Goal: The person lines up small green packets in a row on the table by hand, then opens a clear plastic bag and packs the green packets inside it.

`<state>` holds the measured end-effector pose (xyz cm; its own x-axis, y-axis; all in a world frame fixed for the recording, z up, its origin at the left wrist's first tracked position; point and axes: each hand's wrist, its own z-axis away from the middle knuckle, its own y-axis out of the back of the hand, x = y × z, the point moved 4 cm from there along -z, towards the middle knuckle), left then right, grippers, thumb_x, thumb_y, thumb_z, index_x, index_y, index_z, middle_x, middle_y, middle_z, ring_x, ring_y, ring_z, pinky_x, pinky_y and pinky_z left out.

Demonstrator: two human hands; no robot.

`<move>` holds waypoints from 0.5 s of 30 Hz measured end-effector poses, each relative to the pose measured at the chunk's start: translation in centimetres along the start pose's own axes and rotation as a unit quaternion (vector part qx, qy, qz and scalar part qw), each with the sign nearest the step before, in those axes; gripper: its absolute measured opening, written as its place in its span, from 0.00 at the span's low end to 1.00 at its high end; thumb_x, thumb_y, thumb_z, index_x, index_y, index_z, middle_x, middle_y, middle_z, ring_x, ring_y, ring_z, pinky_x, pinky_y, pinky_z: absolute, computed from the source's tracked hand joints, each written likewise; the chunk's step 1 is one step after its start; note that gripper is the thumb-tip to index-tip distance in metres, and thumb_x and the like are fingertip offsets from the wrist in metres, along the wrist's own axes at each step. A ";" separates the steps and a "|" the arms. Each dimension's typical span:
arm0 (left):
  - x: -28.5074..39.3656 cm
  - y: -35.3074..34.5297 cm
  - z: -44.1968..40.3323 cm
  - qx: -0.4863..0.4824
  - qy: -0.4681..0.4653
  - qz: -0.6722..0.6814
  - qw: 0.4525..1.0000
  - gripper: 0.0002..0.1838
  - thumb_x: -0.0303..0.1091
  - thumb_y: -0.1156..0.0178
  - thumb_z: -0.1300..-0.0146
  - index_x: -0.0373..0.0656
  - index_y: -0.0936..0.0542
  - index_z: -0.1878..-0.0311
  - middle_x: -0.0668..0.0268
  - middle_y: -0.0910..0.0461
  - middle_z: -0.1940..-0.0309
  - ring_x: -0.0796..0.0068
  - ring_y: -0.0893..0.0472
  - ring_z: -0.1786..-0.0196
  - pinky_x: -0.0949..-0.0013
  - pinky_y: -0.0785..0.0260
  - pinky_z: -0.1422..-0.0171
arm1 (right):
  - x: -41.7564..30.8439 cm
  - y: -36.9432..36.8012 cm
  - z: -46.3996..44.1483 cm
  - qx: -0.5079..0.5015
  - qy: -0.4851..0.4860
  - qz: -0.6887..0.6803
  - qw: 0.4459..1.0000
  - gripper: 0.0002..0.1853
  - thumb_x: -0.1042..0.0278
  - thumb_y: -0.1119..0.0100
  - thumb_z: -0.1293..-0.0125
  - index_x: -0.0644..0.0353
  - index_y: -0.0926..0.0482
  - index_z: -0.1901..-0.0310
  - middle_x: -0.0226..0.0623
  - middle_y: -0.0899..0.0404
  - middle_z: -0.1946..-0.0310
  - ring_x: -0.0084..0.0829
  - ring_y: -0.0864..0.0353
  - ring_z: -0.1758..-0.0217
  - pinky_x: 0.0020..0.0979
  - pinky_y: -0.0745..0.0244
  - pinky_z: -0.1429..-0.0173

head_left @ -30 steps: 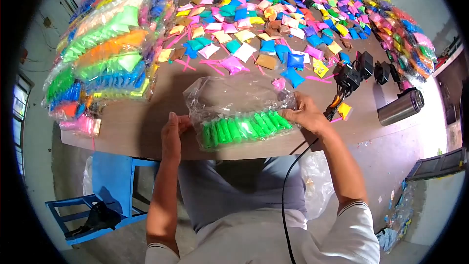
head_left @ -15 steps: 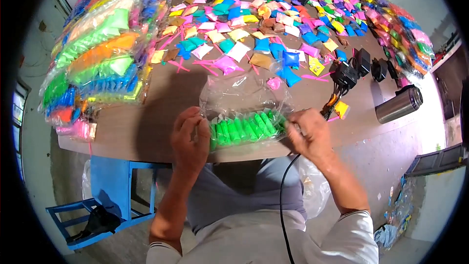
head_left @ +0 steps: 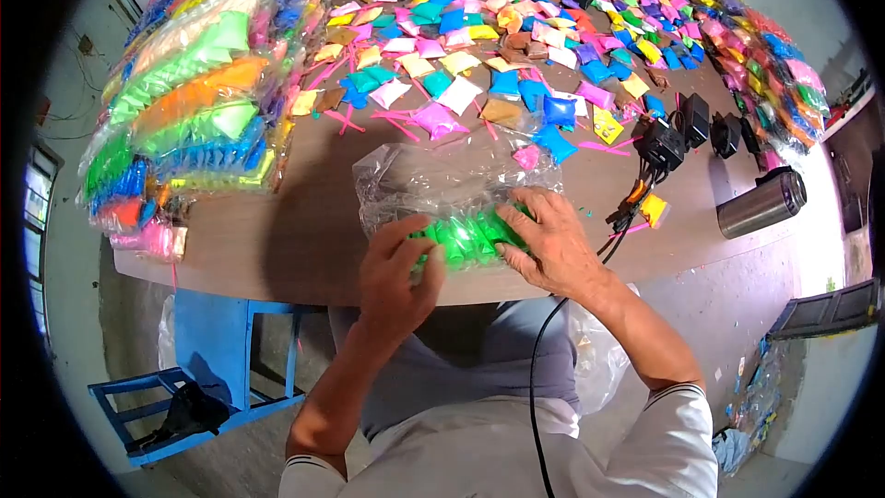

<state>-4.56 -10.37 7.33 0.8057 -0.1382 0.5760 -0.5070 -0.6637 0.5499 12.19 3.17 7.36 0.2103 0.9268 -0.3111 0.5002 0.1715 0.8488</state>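
Note:
A clear plastic bag (head_left: pixel 392 177) lies at the table's near edge, its loose upper part spread away from me. Inside it is a row of bright green packets (head_left: pixel 464 240), standing side by side. My left hand (head_left: pixel 392 272) is curled around the row's left end, with green showing between thumb and fingers. From the right, my right hand (head_left: pixel 558 244) grips the other end, fingers over the top and thumb on the near side. The packets' outer ends are partly hidden under my fingers.
Many small coloured packets (head_left: pixel 458 95) cover the far table. Filled bags are stacked at left (head_left: pixel 198 120) and right (head_left: pixel 779 65). Black power adapters (head_left: pixel 662 143), cables and a steel flask (head_left: pixel 763 204) stand at right. A blue chair (head_left: pixel 210 341) is at lower left.
Both hands have moved inward over the bag, from its sides onto the ends of the green row. The bag's loose part has spread out to the left.

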 end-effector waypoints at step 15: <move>-4.2 -1.6 -1.7 -0.052 0.061 0.001 0.997 0.07 0.29 0.38 0.41 0.35 0.22 0.63 0.51 0.22 0.52 0.51 0.21 0.51 0.58 0.28 0.46 | 2.0 -1.8 -1.0 -0.075 -0.034 0.021 0.996 0.31 0.53 0.37 0.44 0.63 0.28 0.43 0.47 0.31 0.56 0.47 0.32 0.53 0.42 0.34 0.47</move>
<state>-7.66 -7.45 5.07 0.7643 -0.0456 0.6432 -0.5434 -0.5826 0.6044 10.85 5.05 5.66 0.2862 0.9106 -0.2980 0.3590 0.1865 0.9145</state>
